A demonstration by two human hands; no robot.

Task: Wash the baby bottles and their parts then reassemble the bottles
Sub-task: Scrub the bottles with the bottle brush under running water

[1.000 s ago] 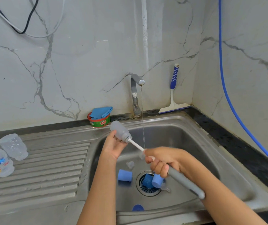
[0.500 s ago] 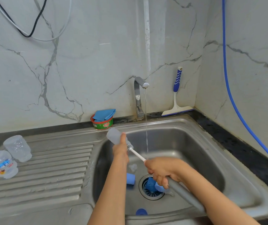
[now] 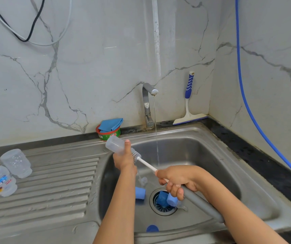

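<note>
Since a second before, I had drawn the bottle brush (image 3: pixel 201 204) back, so its bristles showed at the mouth of the baby bottle (image 3: pixel 114 145). My left hand (image 3: pixel 124 162) gripped that bottle over the sink (image 3: pixel 203 133), thumb along its side. My right hand (image 3: pixel 178 180) had its fingers (image 3: pixel 175 190) curled round the brush's grey handle. Blue caps (image 3: pixel 140 193) lay by the drain (image 3: pixel 158 208), and two clear bottles (image 3: pixel 16 162) lay on the drainboard (image 3: pixel 53 182).

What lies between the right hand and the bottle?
The bottle brush: its white shaft runs from the right hand to bristles at the mouth of the bottle, seen in the head view.
</note>
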